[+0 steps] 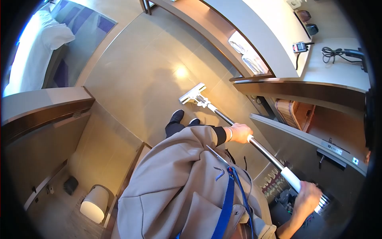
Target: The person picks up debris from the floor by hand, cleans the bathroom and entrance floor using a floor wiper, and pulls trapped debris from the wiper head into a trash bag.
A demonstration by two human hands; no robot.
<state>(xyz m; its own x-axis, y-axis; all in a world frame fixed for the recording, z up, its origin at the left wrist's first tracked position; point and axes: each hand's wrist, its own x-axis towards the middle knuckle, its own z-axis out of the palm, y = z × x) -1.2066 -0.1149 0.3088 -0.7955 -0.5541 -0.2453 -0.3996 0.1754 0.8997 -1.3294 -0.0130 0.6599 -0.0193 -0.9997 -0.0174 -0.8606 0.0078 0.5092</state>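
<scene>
My left hand (240,132), with a bracelet at the wrist, is wrapped round the metal pole of a mop (266,151) about midway along it. Lower right, my right hand (307,198) grips the pole's top end by the white sleeve. The pole slants away to a white, flat mop head (192,93) on the tiled floor (131,67), just beyond my dark shoes (177,116). My beige jacket (171,175) and a blue lanyard (226,199) fill the lower middle.
At right, a counter holds a walkie-talkie (299,47) and a hair dryer (353,53); below are an open drawer (310,139) and a wooden box (295,113). A bed (38,47) stands upper left. Lower left, a toilet (94,204) sits past a doorway.
</scene>
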